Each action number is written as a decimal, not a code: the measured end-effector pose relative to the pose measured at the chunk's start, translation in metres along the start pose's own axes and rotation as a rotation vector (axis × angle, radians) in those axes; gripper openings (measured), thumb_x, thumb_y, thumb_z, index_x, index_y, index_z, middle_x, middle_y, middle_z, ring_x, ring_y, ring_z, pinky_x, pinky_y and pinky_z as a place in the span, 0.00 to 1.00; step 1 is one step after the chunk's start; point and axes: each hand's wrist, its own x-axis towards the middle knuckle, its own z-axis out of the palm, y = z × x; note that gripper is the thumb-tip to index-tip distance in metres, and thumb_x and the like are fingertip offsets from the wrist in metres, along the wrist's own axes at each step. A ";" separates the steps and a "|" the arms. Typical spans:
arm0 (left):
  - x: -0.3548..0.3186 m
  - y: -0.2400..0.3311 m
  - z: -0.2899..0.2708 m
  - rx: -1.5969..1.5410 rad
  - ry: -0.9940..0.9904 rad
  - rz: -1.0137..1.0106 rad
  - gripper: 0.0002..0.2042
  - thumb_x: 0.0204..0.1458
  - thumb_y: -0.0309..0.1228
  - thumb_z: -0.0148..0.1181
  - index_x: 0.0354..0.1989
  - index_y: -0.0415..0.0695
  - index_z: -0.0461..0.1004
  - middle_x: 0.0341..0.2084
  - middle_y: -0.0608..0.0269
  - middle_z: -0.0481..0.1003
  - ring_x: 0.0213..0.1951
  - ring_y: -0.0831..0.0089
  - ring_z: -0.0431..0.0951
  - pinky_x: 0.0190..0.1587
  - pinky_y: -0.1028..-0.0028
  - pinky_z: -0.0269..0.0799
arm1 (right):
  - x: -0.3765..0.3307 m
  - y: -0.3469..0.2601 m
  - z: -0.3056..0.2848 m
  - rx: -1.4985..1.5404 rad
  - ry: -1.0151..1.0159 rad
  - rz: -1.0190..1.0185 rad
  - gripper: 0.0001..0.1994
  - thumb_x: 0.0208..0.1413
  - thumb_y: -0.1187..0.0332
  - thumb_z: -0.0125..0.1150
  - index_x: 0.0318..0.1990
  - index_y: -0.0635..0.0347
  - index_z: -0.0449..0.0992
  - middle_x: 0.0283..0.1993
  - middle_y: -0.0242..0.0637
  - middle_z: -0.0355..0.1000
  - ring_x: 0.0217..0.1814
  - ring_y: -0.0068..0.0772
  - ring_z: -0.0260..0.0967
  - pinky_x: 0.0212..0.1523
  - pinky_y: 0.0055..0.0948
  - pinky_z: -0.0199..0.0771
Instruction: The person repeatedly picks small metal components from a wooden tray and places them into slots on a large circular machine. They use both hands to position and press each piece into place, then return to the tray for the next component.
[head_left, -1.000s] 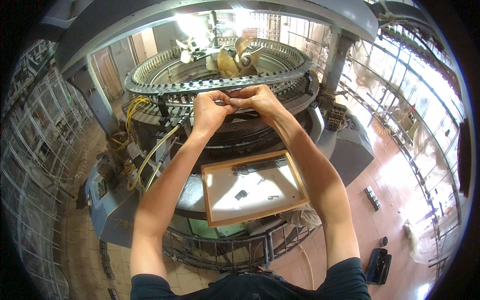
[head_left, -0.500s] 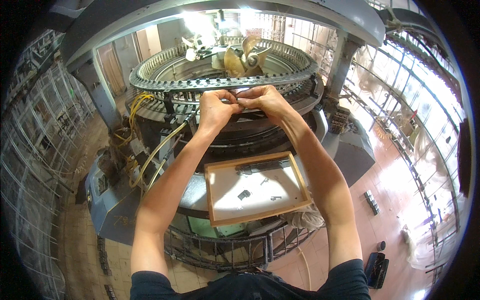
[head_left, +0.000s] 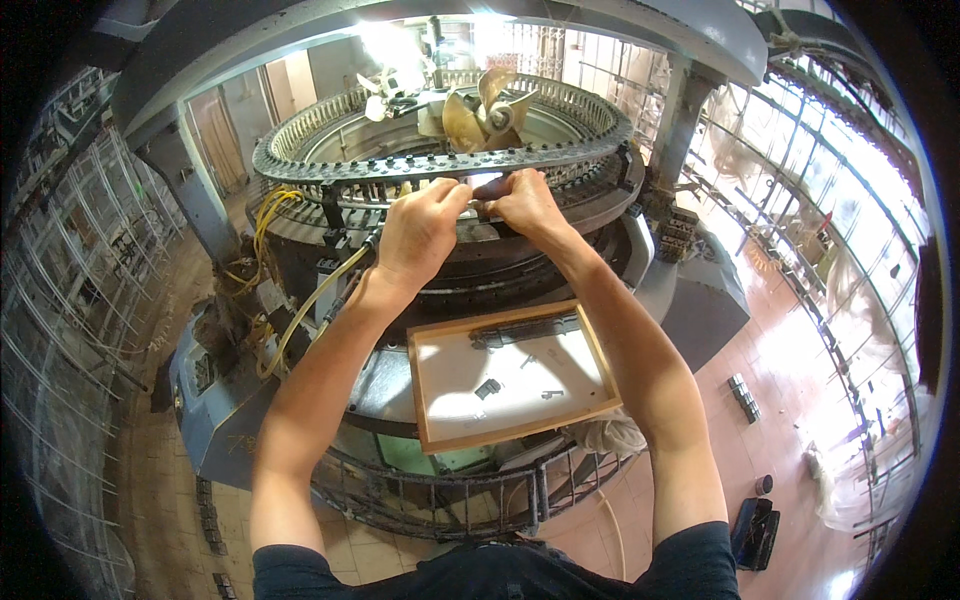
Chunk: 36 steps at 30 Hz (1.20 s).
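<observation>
Both my hands reach up to the near side of a large circular knitting machine, just below its dark upper ring. My left hand is curled with its knuckles up and its fingers pressed together. Close beside it, my right hand has bent fingers pinched inward at the gap under the ring. Whatever either hand grips is hidden by the fingers. Below the hands lies a wooden-framed tray with a white bottom. A row of dark metal parts and several small loose pieces rest in it.
A brass-coloured fan stands inside the ring. Yellow hoses run along the machine's left side. A curved black railing is near my body. On the tiled floor at right lie a dark block strip and an open black case.
My hands have drawn slightly apart, where their fingertips met before. The left has shifted left and down and curled more; the right has turned its fingers down. The tray contents look unchanged.
</observation>
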 end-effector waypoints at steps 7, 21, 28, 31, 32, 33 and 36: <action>0.016 -0.004 -0.001 0.314 -0.056 0.180 0.27 0.51 0.20 0.64 0.62 0.50 0.78 0.65 0.55 0.71 0.70 0.52 0.66 0.71 0.51 0.62 | 0.010 0.008 0.005 -0.107 -0.040 -0.001 0.12 0.52 0.64 0.74 0.44 0.51 0.91 0.41 0.42 0.87 0.43 0.38 0.85 0.51 0.37 0.82; 0.028 -0.018 0.023 0.360 -0.185 0.188 0.45 0.46 0.10 0.63 0.74 0.63 0.66 0.75 0.58 0.62 0.80 0.55 0.51 0.83 0.45 0.36 | 0.022 0.012 0.018 -0.048 0.055 -0.097 0.12 0.55 0.73 0.70 0.45 0.71 0.83 0.41 0.44 0.84 0.40 0.31 0.79 0.41 0.35 0.78; 0.028 -0.019 0.024 0.356 -0.182 0.194 0.44 0.47 0.11 0.64 0.74 0.62 0.67 0.74 0.60 0.63 0.80 0.56 0.51 0.84 0.47 0.36 | 0.020 0.008 0.016 -0.037 0.014 -0.093 0.14 0.54 0.73 0.71 0.47 0.71 0.82 0.41 0.44 0.83 0.41 0.32 0.79 0.42 0.34 0.78; 0.027 -0.018 0.023 0.359 -0.179 0.190 0.43 0.47 0.11 0.64 0.73 0.61 0.67 0.74 0.59 0.63 0.80 0.56 0.52 0.84 0.48 0.38 | 0.018 0.007 0.016 -0.023 0.008 -0.095 0.14 0.54 0.74 0.71 0.47 0.71 0.82 0.42 0.44 0.83 0.43 0.32 0.79 0.42 0.34 0.78; 0.027 -0.018 0.023 0.354 -0.173 0.191 0.43 0.47 0.11 0.64 0.73 0.61 0.67 0.74 0.59 0.63 0.80 0.55 0.52 0.84 0.49 0.38 | 0.017 0.006 0.016 -0.026 0.007 -0.104 0.14 0.54 0.74 0.71 0.47 0.71 0.82 0.43 0.45 0.83 0.43 0.32 0.80 0.42 0.34 0.79; 0.027 -0.018 0.023 0.355 -0.180 0.186 0.43 0.47 0.11 0.63 0.73 0.61 0.67 0.74 0.59 0.63 0.80 0.55 0.52 0.84 0.49 0.39 | 0.017 0.006 0.015 -0.028 0.006 -0.094 0.14 0.54 0.75 0.71 0.48 0.71 0.82 0.43 0.45 0.83 0.44 0.33 0.79 0.43 0.35 0.79; 0.028 -0.018 0.023 0.350 -0.181 0.180 0.42 0.48 0.11 0.63 0.73 0.61 0.67 0.74 0.59 0.63 0.80 0.55 0.53 0.84 0.50 0.40 | 0.021 0.007 0.015 -0.019 0.003 -0.064 0.16 0.53 0.76 0.71 0.49 0.71 0.81 0.45 0.45 0.83 0.45 0.34 0.79 0.43 0.35 0.79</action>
